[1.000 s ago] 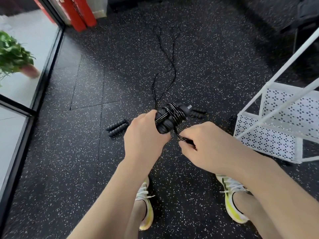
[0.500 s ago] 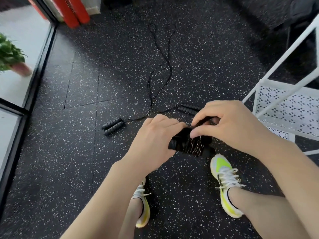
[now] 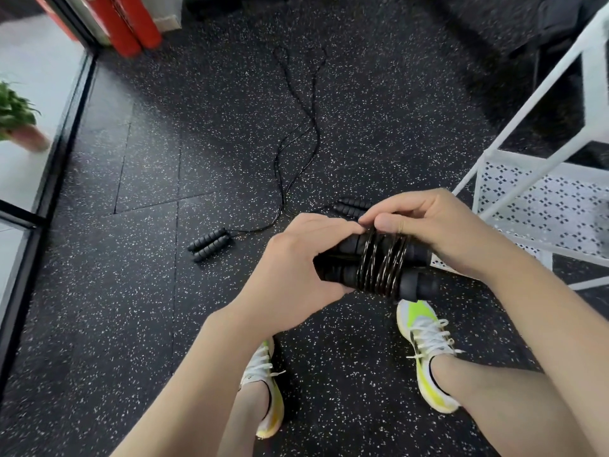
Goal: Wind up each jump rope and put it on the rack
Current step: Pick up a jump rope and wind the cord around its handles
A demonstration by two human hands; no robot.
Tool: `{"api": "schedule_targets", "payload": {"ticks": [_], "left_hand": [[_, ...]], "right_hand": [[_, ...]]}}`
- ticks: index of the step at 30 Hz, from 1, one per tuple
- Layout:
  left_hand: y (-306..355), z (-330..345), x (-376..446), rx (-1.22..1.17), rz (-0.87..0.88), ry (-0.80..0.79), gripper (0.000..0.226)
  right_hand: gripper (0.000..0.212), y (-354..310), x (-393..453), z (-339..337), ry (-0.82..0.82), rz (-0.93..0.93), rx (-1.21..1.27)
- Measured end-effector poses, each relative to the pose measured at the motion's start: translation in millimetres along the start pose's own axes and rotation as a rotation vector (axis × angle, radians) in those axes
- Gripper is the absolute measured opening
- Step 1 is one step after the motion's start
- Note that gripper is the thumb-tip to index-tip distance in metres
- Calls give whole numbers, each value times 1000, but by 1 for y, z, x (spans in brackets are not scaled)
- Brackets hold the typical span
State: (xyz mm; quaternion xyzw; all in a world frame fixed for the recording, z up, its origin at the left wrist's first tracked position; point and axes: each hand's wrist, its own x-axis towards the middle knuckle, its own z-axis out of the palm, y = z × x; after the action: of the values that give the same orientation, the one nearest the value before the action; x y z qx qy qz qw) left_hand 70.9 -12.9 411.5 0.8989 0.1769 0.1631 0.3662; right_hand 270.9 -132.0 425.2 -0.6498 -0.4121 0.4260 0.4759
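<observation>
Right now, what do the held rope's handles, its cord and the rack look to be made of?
Handles: matte black, ridged, seemingly foam or soft rubber. Cord: glossy black with highlights along each wrap, probably plastic-coated; the core cannot be told. Rack: white painted metal by its look, with thin tubes and a perforated panel.

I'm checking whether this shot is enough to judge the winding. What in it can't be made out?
- Loose end of the cord on the wound rope: head view, hidden under the right hand and left hand.
- Second handle pair on the floor: partly behind the right hand.
- Rack: cut off by the right edge; its contents are unseen.
- Plant: blurred, cut off at the left edge.
</observation>
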Motion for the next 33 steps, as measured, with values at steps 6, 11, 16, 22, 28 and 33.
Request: {"api": "schedule_targets", "payload": {"ticks": [6, 11, 16, 22, 28, 33], "left_hand": [[21, -10, 6, -116, -173, 112, 68], [23, -12, 12, -106, -253, 232, 50], [14, -9, 11, -69, -298, 240, 41], [3, -8, 10, -26, -400, 261, 58], [-16, -4, 11, 111, -478, 206, 62], [-23, -2, 11, 201, -504, 172, 52]], "right_hand": [[31, 3, 5, 22, 24, 54, 148], [41, 7, 9, 50, 90, 147, -84], [38, 15, 12, 60, 69, 185, -177], [37, 9, 9, 67, 45, 122, -391], [32, 4, 3, 74, 24, 131, -381], [26, 3, -1, 74, -21, 131, -469]]}}
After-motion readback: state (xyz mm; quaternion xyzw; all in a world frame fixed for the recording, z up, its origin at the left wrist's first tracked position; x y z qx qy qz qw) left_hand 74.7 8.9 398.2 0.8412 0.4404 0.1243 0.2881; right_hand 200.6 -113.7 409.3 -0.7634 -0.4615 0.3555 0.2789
